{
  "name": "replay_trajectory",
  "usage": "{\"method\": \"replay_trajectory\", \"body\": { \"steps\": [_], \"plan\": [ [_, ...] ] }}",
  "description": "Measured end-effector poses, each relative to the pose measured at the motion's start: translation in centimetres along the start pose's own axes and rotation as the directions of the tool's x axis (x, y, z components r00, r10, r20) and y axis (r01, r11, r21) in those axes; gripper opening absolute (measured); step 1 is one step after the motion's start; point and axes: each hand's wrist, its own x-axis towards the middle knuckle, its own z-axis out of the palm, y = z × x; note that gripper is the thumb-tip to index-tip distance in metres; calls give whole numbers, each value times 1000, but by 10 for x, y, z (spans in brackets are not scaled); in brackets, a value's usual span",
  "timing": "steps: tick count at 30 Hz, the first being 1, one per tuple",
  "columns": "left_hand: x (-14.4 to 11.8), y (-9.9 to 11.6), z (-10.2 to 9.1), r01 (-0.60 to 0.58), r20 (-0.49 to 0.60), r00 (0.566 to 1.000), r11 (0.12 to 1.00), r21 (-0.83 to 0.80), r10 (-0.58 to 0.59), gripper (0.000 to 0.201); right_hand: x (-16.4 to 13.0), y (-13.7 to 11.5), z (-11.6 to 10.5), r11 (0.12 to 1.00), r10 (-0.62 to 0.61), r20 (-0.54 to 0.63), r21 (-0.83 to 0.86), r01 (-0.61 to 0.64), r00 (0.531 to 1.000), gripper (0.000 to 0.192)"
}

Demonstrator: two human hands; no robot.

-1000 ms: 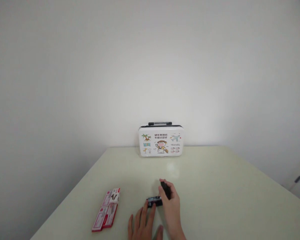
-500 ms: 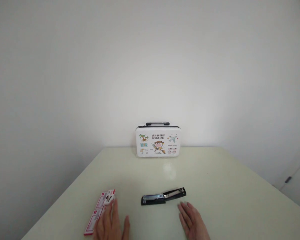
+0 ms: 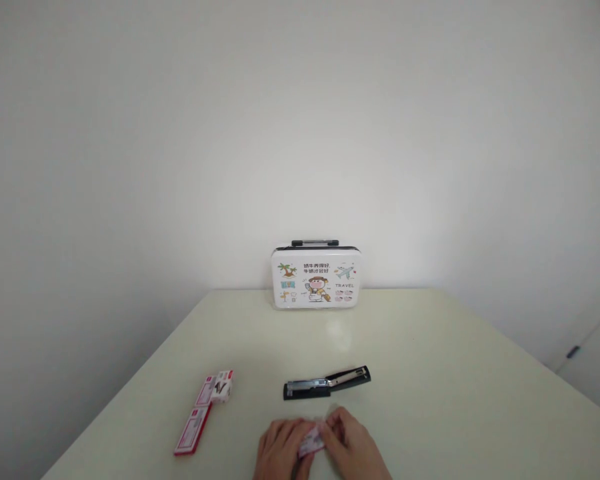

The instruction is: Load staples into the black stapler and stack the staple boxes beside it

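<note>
My left hand (image 3: pixel 281 448) is wrapped round a small pink-and-white staple box (image 3: pixel 311 441) near the table's front edge. The fingers of my right hand (image 3: pixel 353 440) pinch the box's right end, partly hiding it. Just beyond my hands lies a black stapler (image 3: pixel 325 383), opened out flat with its metal parts showing. Left of my hands are two flat pink-and-white boxes (image 3: pixel 193 430) lying end to end. Against them sits a small white box (image 3: pixel 222 387) with a dark stapler picture and red print.
A white case (image 3: pixel 316 279) with cartoon prints and a black handle stands upright at the table's back edge, against the wall. The pale table (image 3: pixel 430 373) narrows towards that wall. A small dark fitting (image 3: pixel 573 352) shows at the far right.
My left hand has left the boxes and moved right, with a small staple box now in it. My right hand has moved left to meet it. The stapler stays put.
</note>
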Motion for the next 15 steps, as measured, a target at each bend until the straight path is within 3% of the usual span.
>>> {"method": "replay_trajectory", "body": {
  "steps": [4,9,12,15],
  "plan": [
    [18,10,-9,47,40,998,970,-238,-38,42,18,13,-16,995,37,-35,-88,-40,999,23],
    [19,10,-24,133,105,989,943,-306,-105,35,17,30,-45,983,81,-77,-160,-92,994,21],
    [17,10,-24,137,104,989,938,-317,-109,40,10,10,-55,964,55,-92,-255,-77,994,14],
    [15,10,-19,143,99,988,929,-341,-115,43,10,-25,-55,900,-82,30,-428,87,996,17]
  ]
}}
